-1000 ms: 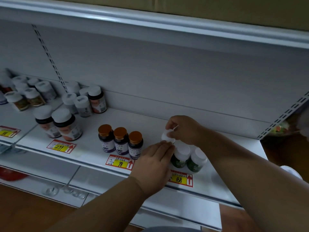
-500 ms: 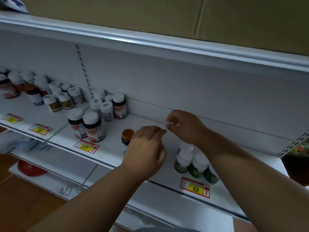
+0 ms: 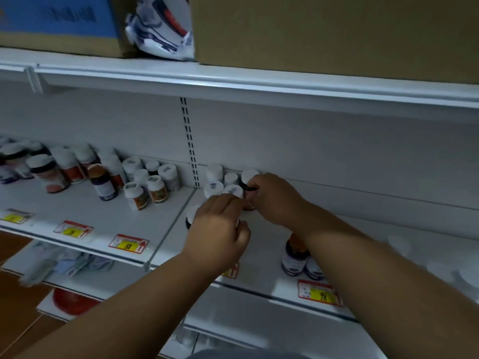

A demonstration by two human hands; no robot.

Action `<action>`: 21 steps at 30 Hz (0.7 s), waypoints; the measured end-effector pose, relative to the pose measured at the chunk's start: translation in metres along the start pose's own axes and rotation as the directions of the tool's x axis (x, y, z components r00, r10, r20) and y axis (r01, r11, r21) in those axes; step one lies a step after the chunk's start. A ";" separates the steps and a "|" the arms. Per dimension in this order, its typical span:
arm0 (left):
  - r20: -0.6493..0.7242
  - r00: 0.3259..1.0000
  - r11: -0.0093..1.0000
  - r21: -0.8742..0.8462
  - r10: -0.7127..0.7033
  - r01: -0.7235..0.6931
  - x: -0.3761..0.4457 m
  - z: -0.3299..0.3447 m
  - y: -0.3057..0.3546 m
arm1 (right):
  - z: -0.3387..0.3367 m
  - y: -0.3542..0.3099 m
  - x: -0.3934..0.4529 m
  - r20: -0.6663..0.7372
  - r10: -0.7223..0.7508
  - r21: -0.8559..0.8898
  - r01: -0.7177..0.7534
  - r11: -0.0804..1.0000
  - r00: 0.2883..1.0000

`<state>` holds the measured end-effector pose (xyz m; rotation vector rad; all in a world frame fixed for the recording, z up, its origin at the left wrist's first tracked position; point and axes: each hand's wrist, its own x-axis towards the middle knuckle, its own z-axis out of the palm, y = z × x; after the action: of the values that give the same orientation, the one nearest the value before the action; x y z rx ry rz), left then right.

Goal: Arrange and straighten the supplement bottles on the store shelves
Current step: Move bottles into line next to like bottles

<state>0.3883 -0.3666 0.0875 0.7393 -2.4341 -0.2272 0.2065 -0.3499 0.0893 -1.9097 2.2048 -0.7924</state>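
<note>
I am gripping 2 bottles (image 3: 248,182) beside the shelf post (image 3: 191,151), both hands (image 3: 220,224) curled; crowded neighbours (image 3: 215,174) could topple.

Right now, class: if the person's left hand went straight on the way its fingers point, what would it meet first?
Most likely the white-capped bottle just beyond the left hand, in the cluster at the back of the shelf. The fingers may already touch it; depth is unclear in this one view.

A shop aisle is shown. White slotted shelving (image 3: 259,81) is stocked with supplement bottles (image 3: 158,189), and price tags (image 3: 128,244) are fixed along its edge.
</note>
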 end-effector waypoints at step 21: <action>0.062 0.995 0.988 -0.141 0.078 -0.069 0.015 -0.004 -0.087 | 0.049 0.008 0.048 -0.115 0.123 -0.066 -0.132 0.989 0.986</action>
<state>0.4203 -0.4472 0.0700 0.5882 -2.4739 -0.3937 0.2100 -0.4095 0.0556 -1.7736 2.4259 -0.8265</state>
